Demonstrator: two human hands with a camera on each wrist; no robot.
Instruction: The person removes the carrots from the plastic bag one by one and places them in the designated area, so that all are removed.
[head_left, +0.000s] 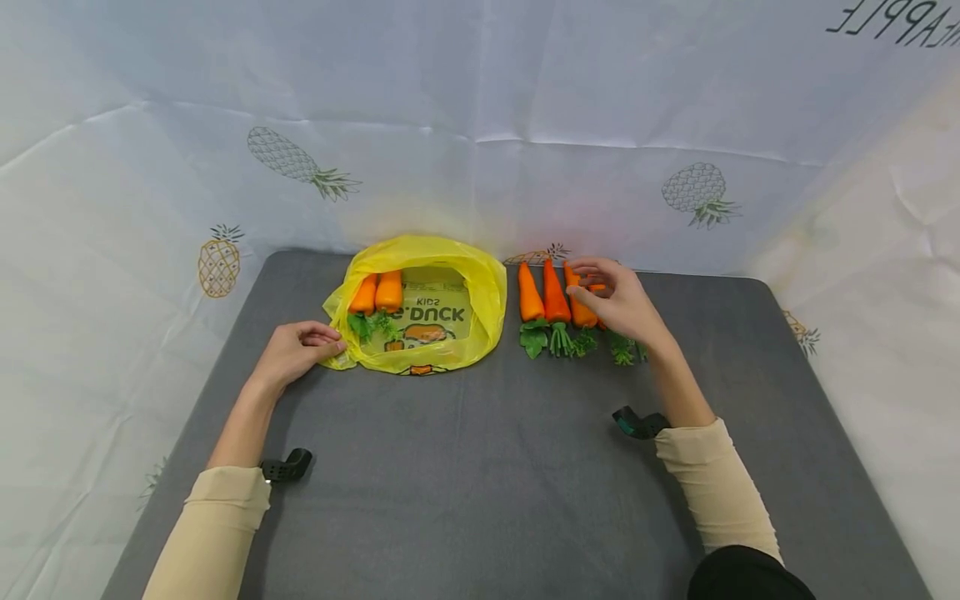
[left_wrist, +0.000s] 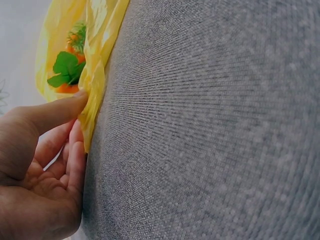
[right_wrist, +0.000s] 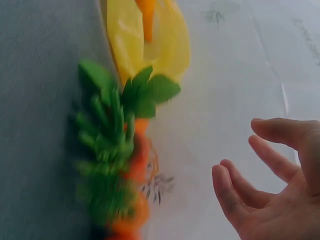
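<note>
A yellow plastic bag (head_left: 491,308) lies on the table with its mouth spread wide. Inside it, at the left, are two orange carrots (head_left: 388,292) with green tops. My left hand (head_left: 298,354) pinches the bag's near left edge between thumb and fingers, as the left wrist view also shows. To the right of the bag stands a row of several carrots (head_left: 530,293), green leaves toward me. Over the right part of that row hovers my right hand (head_left: 611,296), fingers loosely bent and parted. In the right wrist view nothing is between its thumb and fingers.
The grey cloth-covered table (head_left: 465,475) reaches back to a white curtain (head_left: 480,100) printed with pineapples. A black strap (head_left: 287,465) is on the left wrist and another (head_left: 640,422) on the right. A dark rounded object (head_left: 750,575) shows at the bottom right.
</note>
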